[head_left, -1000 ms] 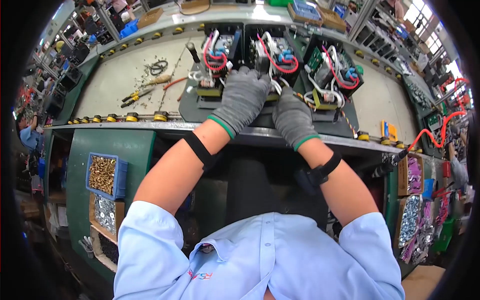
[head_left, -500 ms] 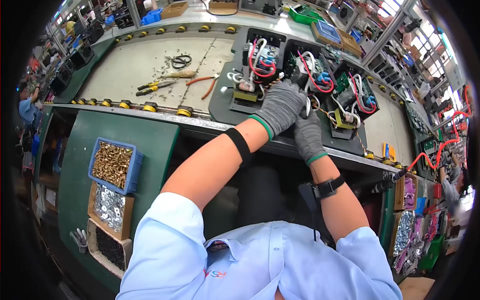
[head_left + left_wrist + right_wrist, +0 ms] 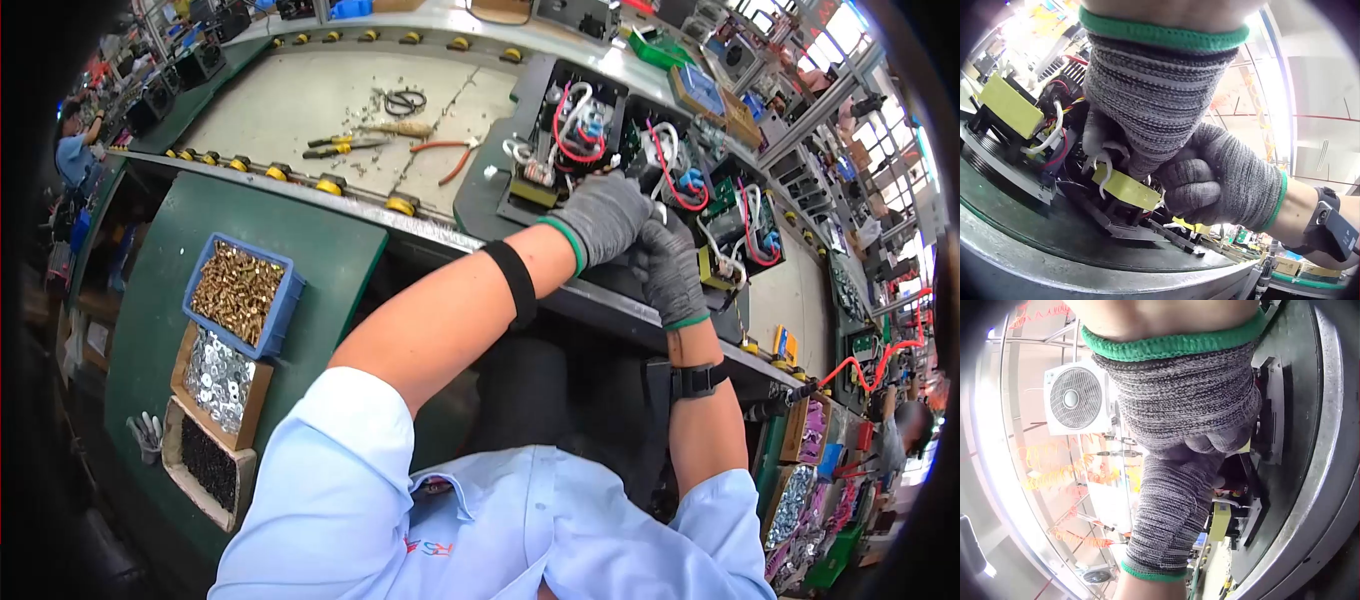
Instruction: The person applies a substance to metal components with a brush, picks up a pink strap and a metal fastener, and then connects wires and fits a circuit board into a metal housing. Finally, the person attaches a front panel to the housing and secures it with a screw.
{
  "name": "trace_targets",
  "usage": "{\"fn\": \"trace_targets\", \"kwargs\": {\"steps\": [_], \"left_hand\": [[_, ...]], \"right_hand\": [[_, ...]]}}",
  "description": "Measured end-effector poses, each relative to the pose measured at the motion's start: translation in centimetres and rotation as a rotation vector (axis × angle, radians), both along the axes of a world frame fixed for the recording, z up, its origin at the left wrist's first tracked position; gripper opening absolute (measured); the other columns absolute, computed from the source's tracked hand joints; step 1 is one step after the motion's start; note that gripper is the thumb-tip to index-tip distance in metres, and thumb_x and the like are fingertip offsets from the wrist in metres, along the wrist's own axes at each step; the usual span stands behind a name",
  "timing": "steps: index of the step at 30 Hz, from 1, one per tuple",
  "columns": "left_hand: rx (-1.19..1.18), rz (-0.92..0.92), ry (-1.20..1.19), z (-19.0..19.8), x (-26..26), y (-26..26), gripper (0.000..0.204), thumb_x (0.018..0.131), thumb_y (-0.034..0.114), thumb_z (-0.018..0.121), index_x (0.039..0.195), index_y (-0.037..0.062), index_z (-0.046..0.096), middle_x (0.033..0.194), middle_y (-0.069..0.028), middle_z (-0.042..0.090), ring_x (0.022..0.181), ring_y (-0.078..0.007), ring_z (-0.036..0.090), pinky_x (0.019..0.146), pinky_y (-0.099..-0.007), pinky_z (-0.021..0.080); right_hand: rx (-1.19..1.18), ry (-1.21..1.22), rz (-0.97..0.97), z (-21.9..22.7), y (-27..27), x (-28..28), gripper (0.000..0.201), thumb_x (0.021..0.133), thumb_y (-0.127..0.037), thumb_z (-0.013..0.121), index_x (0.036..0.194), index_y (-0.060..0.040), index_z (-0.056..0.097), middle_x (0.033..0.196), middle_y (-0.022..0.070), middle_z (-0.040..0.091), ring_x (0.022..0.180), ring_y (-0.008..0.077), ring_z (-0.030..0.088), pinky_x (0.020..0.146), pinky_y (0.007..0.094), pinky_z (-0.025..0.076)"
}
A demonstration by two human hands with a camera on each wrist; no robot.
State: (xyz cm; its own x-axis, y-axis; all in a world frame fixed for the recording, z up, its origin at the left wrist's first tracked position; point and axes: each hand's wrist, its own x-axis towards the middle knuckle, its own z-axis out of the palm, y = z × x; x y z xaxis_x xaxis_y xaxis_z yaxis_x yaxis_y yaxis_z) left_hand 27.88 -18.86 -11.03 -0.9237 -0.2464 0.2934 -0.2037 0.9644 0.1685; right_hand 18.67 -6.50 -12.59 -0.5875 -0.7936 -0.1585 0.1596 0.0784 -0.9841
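Three black units with circuit boards and wiring stand on a dark board; both grey-gloved hands meet at the front of the middle unit (image 3: 683, 165). The left hand (image 3: 605, 218) bends its fingers round white wires (image 3: 1105, 178) above a yellow-wrapped transformer (image 3: 1127, 190). Touching it, the right hand (image 3: 672, 272) has curled fingers, seen in the left wrist view, and a white wire end (image 3: 660, 212) shows at its fingertips. The gloves hide most of the wires. Beside the left hand is the left unit (image 3: 580, 125); the right unit (image 3: 745, 228) stands past the right hand.
Pliers (image 3: 345, 147), red-handled cutters (image 3: 447, 147) and loose bits lie on the bench left of the units. Nearer are a blue bin of brass parts (image 3: 283, 318), a washer box (image 3: 255, 398) and a box of black screws (image 3: 243, 478). A metal edge (image 3: 455, 238) runs along the bench front.
The head view has turned, so bench and units appear shifted to the right. Both hands remain at the middle unit; they have drawn together from their separate positions a second ago.
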Motion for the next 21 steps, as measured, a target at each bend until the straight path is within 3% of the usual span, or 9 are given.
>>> {"fn": "trace_targets", "kwargs": {"steps": [4,6,8,11,14,16,17,18,21], "left_hand": [[0.001,-0.040,0.048,-0.9,-0.3,0.0,0.020,0.091,0.021,0.064,0.105,0.0122,0.074,0.106,-0.0132,0.071,0.104,-0.0321,0.067,0.091,-0.0458,0.056],[0.061,0.031,0.073,-0.8,0.0,0.3,0.022,0.091,0.027,0.066,0.104,0.0108,0.073,0.104,-0.0135,0.070,0.105,-0.0321,0.067,0.090,-0.0458,0.056],[0.074,0.048,0.125,-0.9,-0.1,0.6,0.026,0.091,0.034,0.067,0.099,0.0100,0.073,0.096,-0.0126,0.070,0.098,-0.0318,0.067,0.088,-0.0457,0.056],[-0.028,0.058,0.226,-1.9,-1.3,0.6,0.025,0.089,0.033,0.069,0.093,0.0077,0.071,0.089,-0.0126,0.068,0.088,-0.0309,0.066,0.075,-0.0456,0.056],[-0.010,0.075,0.243,-1.9,-1.4,0.7,0.023,0.087,0.031,0.071,0.090,0.0081,0.071,0.087,-0.0126,0.067,0.086,-0.0313,0.067,0.071,-0.0450,0.056],[0.000,0.067,0.235,-1.8,-1.3,0.7,0.020,0.082,0.026,0.073,0.089,0.0081,0.070,0.086,-0.0118,0.067,0.085,-0.0304,0.067,0.070,-0.0440,0.056],[0.002,0.079,0.254,-2.3,-1.7,0.4,0.018,0.080,0.024,0.073,0.089,0.0081,0.070,0.085,-0.0112,0.066,0.085,-0.0296,0.066,0.070,-0.0433,0.056],[0.001,0.093,0.288,-2.4,-1.6,0.3,0.018,0.077,0.021,0.073,0.089,0.0080,0.070,0.084,-0.0105,0.066,0.085,-0.0288,0.066,0.070,-0.0425,0.056],[0.016,0.079,0.305,-2.3,-1.4,0.0,0.021,0.073,0.016,0.073,0.092,0.0077,0.070,0.083,-0.0097,0.064,0.085,-0.0280,0.066,0.071,-0.0411,0.056]], "right_hand": [[-0.064,0.027,0.133,0.9,1.8,-0.5,0.028,0.097,-0.030,0.065,0.118,-0.0117,0.061,0.077,-0.0067,0.052,0.050,0.0010,0.040,0.042,0.0184,0.031],[0.049,-0.125,0.113,2.8,3.2,0.1,0.022,0.099,-0.031,0.061,0.109,-0.0105,0.063,0.077,-0.0017,0.055,0.053,0.0054,0.047,0.046,0.0219,0.039],[0.023,-0.025,0.203,0.9,5.2,-1.5,0.044,0.103,-0.045,0.054,0.114,-0.0041,0.066,0.087,0.0053,0.062,0.064,0.0134,0.057,0.053,0.0275,0.046],[-0.026,-0.129,0.309,0.4,6.5,-2.8,0.046,0.101,-0.045,0.057,0.114,-0.0018,0.066,0.087,0.0068,0.063,0.066,0.0144,0.059,0.055,0.0293,0.048],[0.003,-0.186,0.362,0.4,6.5,-4.1,0.049,0.096,-0.048,0.065,0.107,0.0002,0.068,0.081,0.0045,0.063,0.065,0.0141,0.057,0.056,0.0292,0.046],[0.140,0.187,0.456,0.7,5.2,-4.2,0.046,0.093,-0.049,0.071,0.089,-0.0024,0.068,0.074,0.0018,0.061,0.064,0.0111,0.056,0.058,0.0277,0.045],[0.125,0.443,0.375,0.1,3.7,-3.3,0.047,0.086,-0.044,0.078,0.077,0.0013,0.068,0.068,0.0085,0.059,0.063,0.0173,0.056,0.059,0.0355,0.045],[0.121,0.430,0.379,-0.1,3.2,-3.1,0.047,0.086,-0.044,0.078,0.077,0.0013,0.068,0.068,0.0085,0.059,0.063,0.0173,0.056,0.059,0.0355,0.045],[0.007,0.682,0.309,-0.2,2.6,-2.9,0.024,0.084,-0.018,0.081,0.077,0.0010,0.068,0.072,0.0136,0.064,0.064,0.0259,0.061,0.061,0.0392,0.048]]}}
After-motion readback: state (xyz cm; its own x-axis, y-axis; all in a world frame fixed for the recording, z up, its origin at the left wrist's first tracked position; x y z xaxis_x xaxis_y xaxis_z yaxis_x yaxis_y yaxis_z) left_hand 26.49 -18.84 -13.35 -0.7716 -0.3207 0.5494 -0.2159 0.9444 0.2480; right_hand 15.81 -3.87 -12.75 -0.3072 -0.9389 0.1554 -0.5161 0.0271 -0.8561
